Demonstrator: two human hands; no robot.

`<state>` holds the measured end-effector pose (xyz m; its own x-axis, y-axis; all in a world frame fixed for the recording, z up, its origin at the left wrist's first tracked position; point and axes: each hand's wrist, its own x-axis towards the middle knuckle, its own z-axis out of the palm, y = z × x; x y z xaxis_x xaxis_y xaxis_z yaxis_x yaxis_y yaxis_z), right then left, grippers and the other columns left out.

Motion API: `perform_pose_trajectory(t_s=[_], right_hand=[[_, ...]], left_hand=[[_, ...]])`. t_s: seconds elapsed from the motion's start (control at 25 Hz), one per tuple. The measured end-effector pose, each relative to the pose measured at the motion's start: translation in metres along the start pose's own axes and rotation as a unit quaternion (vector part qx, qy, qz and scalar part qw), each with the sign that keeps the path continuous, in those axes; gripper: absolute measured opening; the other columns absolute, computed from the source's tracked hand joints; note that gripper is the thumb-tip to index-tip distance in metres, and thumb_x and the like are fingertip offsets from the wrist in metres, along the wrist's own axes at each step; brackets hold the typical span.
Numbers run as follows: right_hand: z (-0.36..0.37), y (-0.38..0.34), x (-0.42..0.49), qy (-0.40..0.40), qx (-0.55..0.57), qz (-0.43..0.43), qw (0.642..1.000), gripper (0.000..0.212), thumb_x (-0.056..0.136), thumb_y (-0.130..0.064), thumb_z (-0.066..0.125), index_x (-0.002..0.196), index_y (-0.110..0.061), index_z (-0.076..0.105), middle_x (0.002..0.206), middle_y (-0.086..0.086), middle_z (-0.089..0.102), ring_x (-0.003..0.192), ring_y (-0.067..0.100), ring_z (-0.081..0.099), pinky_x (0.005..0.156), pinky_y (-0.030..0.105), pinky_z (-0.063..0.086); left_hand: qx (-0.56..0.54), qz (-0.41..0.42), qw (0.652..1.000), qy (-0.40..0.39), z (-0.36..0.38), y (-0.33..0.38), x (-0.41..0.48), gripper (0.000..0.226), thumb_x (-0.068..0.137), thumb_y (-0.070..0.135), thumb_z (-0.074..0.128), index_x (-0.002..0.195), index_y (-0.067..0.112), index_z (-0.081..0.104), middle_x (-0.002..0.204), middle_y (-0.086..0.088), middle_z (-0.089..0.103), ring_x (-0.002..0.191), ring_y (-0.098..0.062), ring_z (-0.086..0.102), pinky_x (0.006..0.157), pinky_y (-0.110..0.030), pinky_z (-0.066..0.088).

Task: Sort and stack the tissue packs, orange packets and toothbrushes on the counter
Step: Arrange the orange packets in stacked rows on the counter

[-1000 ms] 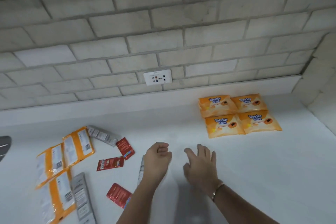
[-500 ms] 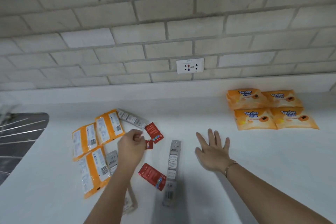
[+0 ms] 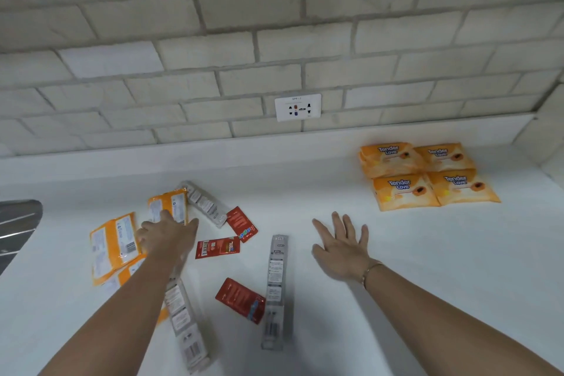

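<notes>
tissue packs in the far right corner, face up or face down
Face up: all four tissue packs show their printed Tender Love fronts, no barcode backs.

Four orange tissue packs (image 3: 403, 191) printed "Tender Love" are being kept flat, face up, in a tight two-by-two block at the back right of the counter (image 3: 396, 268). At the left, more orange packs (image 3: 114, 243) are being left overlapping, white label side up. Three toothbrushes (image 3: 276, 287) in long grey packages and three small red packets (image 3: 218, 247) are being left scattered flat beside them.
</notes>
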<state>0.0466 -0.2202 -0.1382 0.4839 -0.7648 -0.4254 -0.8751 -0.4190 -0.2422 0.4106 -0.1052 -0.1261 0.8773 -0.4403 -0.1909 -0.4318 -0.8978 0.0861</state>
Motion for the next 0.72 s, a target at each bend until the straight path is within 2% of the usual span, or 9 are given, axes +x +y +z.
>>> perform_pose_trajectory(t_s=[0.16, 0.32, 0.44, 0.48, 0.52, 0.56, 0.64, 0.72], right_hand=[[0.000, 0.001, 0.001, 0.000, 0.006, 0.001, 1.000, 0.068, 0.098, -0.055, 0.022, 0.160, -0.046, -0.005, 0.170, 0.004, -0.023, 0.154, 0.028, -0.028, 0.118, 0.062, -0.021], [-0.001, 0.000, 0.000, -0.005, 0.007, 0.003, 1.000, 0.069, 0.098, -0.055, 0.023, 0.160, -0.047, -0.005, 0.170, 0.004, -0.024, 0.154, 0.028, -0.028, 0.118, 0.061, -0.021], [-0.001, 0.001, 0.001, -0.008, 0.006, 0.001, 1.000, 0.069, 0.097, -0.055, 0.022, 0.159, -0.047, -0.006, 0.169, 0.004, -0.025, 0.153, 0.027, -0.030, 0.118, 0.061, -0.022], [-0.001, 0.001, 0.001, -0.010, 0.006, 0.000, 1.000, 0.069, 0.097, -0.055, 0.022, 0.159, -0.047, -0.007, 0.169, 0.004, -0.025, 0.153, 0.027, -0.030, 0.118, 0.061, -0.022], [-0.001, 0.001, 0.001, -0.009, 0.007, 0.000, 1.000, 0.069, 0.097, -0.055, 0.022, 0.159, -0.047, -0.006, 0.169, 0.004, -0.025, 0.153, 0.027, -0.030, 0.118, 0.061, -0.022], [-0.001, 0.001, 0.001, -0.008, 0.008, 0.001, 1.000, 0.069, 0.097, -0.055, 0.023, 0.159, -0.047, -0.006, 0.169, 0.003, -0.025, 0.153, 0.026, -0.030, 0.118, 0.061, -0.022], [-0.003, 0.001, 0.000, -0.007, 0.016, 0.002, 1.000, 0.069, 0.097, -0.054, 0.023, 0.159, -0.047, -0.006, 0.169, 0.003, -0.025, 0.153, 0.026, -0.030, 0.117, 0.060, -0.023], [-0.005, 0.001, -0.001, -0.012, 0.035, 0.001, 0.999, 0.070, 0.097, -0.053, 0.025, 0.159, -0.048, -0.005, 0.169, 0.002, -0.024, 0.153, 0.024, -0.031, 0.118, 0.059, -0.024]], left_hand=[[-0.036, 0.010, 0.999, -0.005, 0.000, 0.002, 0.020, 0.069, 0.085, 0.062, 0.060, 0.126, 0.008, 0.045, 0.116, -0.023, 0.062, 0.114, -0.042, 0.055, 0.090, -0.048, 0.044], [-0.108, 0.005, 0.994, -0.006, -0.018, -0.003, 0.021, 0.065, 0.071, 0.043, 0.076, 0.116, 0.010, 0.042, 0.103, -0.018, 0.063, 0.100, -0.039, 0.061, 0.084, -0.047, 0.056], [-0.259, 0.017, 0.966, -0.006, -0.038, 0.001, 0.003, 0.061, 0.073, 0.045, 0.078, 0.118, 0.012, 0.053, 0.090, -0.013, 0.070, 0.087, -0.032, 0.066, 0.079, -0.042, 0.056], [-0.344, 0.017, 0.939, -0.017, -0.046, 0.005, -0.006, 0.056, 0.076, 0.046, 0.076, 0.118, 0.015, 0.058, 0.093, -0.014, 0.072, 0.086, -0.030, 0.068, 0.081, -0.043, 0.056], [-0.441, 0.014, 0.896, -0.051, -0.054, 0.011, -0.017, 0.050, 0.080, 0.047, 0.074, 0.117, 0.017, 0.061, 0.101, -0.016, 0.073, 0.088, -0.031, 0.068, 0.084, -0.045, 0.056], [-0.536, 0.014, 0.837, -0.113, -0.061, 0.018, -0.031, 0.043, 0.085, 0.045, 0.070, 0.117, 0.017, 0.063, 0.110, -0.017, 0.071, 0.093, -0.031, 0.066, 0.086, -0.046, 0.054], [-0.673, 0.031, 0.691, -0.260, -0.072, 0.031, -0.061, 0.037, 0.095, 0.041, 0.058, 0.121, 0.016, 0.066, 0.120, -0.015, 0.069, 0.101, -0.031, 0.065, 0.087, -0.045, 0.052], [-0.734, 0.037, 0.586, -0.340, -0.074, 0.043, -0.089, 0.041, 0.097, 0.042, 0.051, 0.119, 0.014, 0.073, 0.121, -0.015, 0.071, 0.103, -0.032, 0.067, 0.090, -0.048, 0.052]])
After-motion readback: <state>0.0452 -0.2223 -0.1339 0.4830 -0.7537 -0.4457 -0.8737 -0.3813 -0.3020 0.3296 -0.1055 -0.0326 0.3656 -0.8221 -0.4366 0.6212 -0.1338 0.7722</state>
